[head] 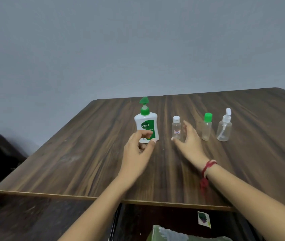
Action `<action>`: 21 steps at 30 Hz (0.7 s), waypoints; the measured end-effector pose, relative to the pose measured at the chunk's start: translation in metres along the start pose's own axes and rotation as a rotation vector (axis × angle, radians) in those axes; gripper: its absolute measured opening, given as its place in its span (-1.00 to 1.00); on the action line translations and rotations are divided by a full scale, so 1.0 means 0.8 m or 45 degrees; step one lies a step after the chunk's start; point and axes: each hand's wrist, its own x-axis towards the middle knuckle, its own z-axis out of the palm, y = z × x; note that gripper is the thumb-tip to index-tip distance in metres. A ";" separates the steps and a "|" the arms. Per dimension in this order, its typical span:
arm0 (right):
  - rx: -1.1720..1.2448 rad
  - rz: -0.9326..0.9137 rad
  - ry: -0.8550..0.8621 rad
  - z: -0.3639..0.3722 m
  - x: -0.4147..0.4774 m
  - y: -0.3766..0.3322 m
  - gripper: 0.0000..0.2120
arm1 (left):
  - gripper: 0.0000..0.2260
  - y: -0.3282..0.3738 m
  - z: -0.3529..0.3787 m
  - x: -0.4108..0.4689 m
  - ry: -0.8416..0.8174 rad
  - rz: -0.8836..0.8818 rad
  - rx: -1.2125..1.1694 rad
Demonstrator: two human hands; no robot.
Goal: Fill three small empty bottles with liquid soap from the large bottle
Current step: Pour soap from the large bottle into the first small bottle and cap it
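Left hand [138, 151], blurred, fingers curled before the large bottle [147, 123], hiding its lower label; whether they grip it cannot be told. Right hand [190, 141], fingers apart, beside the white-capped bottle [176, 127]. Green-capped bottle [206, 127] and spray bottle [224, 126] stand rightward, nearer the far edge of the surface [86, 162]

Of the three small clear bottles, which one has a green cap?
The middle small bottle: only its cap is green. The white-capped bottle stands left of it, the spray bottle with a white pump right of it.
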 end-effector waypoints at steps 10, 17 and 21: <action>0.061 0.217 0.031 0.021 0.051 0.011 -0.51 | -0.88 -0.013 0.035 -0.001 -0.141 -0.095 -0.105; 0.258 0.106 -0.061 -0.013 0.009 0.012 -0.71 | -0.81 -0.008 0.077 0.028 -0.030 -0.019 -0.093; 0.335 0.043 -0.130 -0.037 -0.023 0.018 -0.78 | -0.69 -0.014 0.100 0.045 -0.088 -0.022 -0.113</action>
